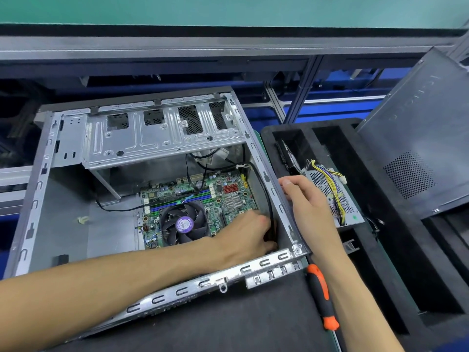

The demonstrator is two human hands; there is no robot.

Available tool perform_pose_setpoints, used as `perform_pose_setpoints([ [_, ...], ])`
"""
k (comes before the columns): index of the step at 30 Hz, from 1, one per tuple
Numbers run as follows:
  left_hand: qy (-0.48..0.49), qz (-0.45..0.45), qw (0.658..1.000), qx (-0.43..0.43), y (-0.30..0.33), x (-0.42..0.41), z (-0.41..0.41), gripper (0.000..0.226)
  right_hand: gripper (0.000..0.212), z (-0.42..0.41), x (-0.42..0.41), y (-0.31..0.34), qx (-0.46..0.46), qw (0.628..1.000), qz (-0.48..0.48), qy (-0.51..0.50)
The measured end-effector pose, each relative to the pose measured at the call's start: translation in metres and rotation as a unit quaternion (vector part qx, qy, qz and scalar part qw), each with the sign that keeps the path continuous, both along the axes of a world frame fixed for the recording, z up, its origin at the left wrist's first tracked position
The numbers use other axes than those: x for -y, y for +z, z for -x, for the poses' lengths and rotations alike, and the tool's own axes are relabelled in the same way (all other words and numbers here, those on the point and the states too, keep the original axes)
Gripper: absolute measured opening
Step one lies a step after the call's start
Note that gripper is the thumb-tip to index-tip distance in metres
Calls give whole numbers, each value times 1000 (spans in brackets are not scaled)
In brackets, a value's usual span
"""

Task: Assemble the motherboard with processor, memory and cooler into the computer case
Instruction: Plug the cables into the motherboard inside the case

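Observation:
The open grey computer case lies on its side on a dark mat. Inside it sits the green motherboard with blue memory slots and a black cooler fan with a purple label. My left hand reaches inside over the board's lower right corner, fingers against the board near a black cable; what the fingertips hold is hidden. My right hand grips the case's right rim, thumb on the edge.
A screwdriver with an orange and black handle lies on the mat in front of the case. To the right a black foam tray holds a power supply with coloured wires. The case's side panel leans at far right.

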State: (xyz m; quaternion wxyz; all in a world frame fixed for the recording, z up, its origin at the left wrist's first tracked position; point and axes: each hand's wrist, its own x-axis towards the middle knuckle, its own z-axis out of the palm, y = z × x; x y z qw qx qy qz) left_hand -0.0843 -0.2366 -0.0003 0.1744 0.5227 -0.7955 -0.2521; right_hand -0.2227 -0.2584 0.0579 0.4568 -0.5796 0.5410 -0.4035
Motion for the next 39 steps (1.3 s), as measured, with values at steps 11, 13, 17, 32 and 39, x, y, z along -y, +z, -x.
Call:
perform_pose_setpoints([
  [11, 27, -43, 999, -13, -2, -2, 1, 23, 18, -1, 0, 1, -3, 1000, 6, 5],
  [13, 45, -60, 997, -26, -3, -1, 2, 20, 18, -1, 0, 0, -2, 1000, 4, 4],
  [17, 57, -76, 995, -27, -4, 0, 4, 19, 19, -1, 1, 0, -2, 1000, 2, 3],
  [32, 51, -17, 998, 15, -3, 1, 8, 27, 18, -1, 1, 0, -4, 1000, -3, -3],
  [39, 46, -17, 999, 12, -2, 0, 8, 29, 17, -2, 1, 1, -6, 1000, -4, -4],
])
